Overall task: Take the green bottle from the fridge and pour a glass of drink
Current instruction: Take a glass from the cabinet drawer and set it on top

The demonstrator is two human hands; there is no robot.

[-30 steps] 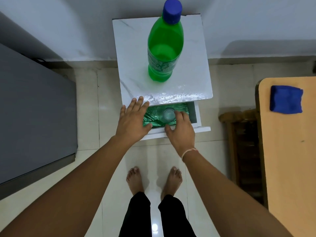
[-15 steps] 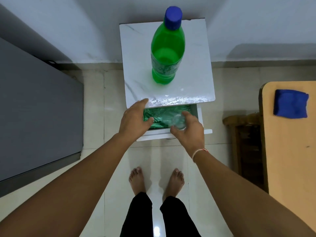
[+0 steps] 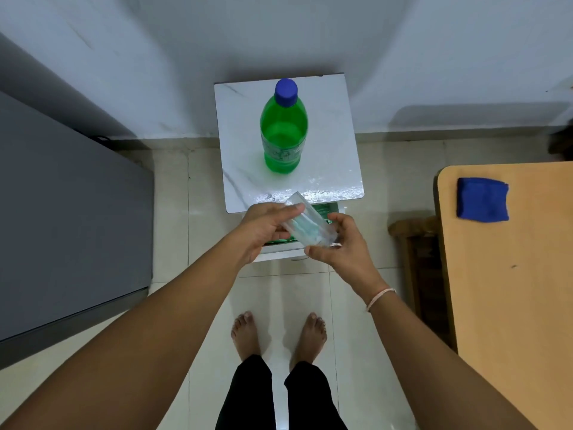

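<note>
A: Hands first. What have they got?

B: Both on one clear, straight-sided drinking glass [image 3: 305, 224], tilted, held in the air above the open drawer. Left hand [image 3: 263, 231] grips its upper part, thumb laid along the side. Right hand [image 3: 338, 243] cups the lower end, fingers curled round it.

A: Below the glass?

B: White drawer [image 3: 279, 248] pulled out from under the front edge of the small white marble-patterned side table [image 3: 328, 150]; something green lines it, can't tell what.

A: The task's bottle?

B: Green plastic bottle with a blue screw cap [image 3: 283, 131] stands upright near the middle of the tabletop, cap on, part full, well apart from both hands.

A: Farther out?

B: Grey fridge [image 3: 68, 218] on the left, door closed. Wooden table [image 3: 508, 274] on the right, with a folded blue cloth [image 3: 482, 198] near its back-left corner. Bare feet on pale floor tiles [image 3: 170, 231].
</note>
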